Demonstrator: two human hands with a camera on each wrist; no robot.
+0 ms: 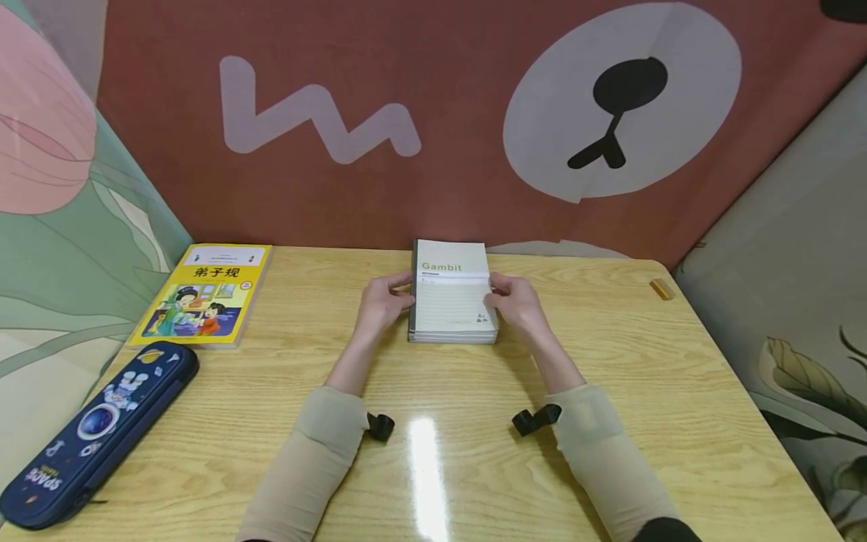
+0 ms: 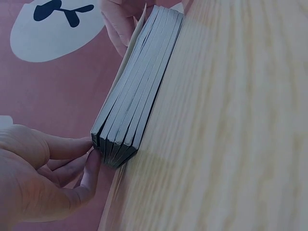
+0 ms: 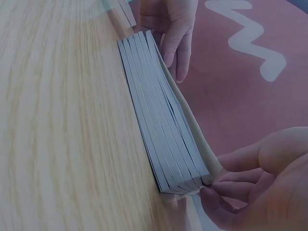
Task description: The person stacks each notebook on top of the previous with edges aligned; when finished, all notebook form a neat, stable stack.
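A stack of several notebooks (image 1: 452,301) lies on the wooden table near the wall, the top one with a pale cover reading "Gambit" and a dark spine on its left side. My left hand (image 1: 384,303) pinches the top notebook at its spine edge, thumb and fingertips close together in the left wrist view. On the opposite side, my right hand (image 1: 517,301) pinches the top notebook's right edge between thumb and fingers. The right wrist view shows the top cover (image 3: 195,130) lifted slightly off the page block (image 3: 156,115) near the right fingertips.
A yellow picture book (image 1: 203,293) lies at the back left of the table (image 1: 643,421). In front of it is a dark blue space-themed pencil case (image 1: 101,433). A small brown object (image 1: 661,289) sits near the back right corner. A reddish printed wall covering (image 1: 460,196) rises behind the notebooks.
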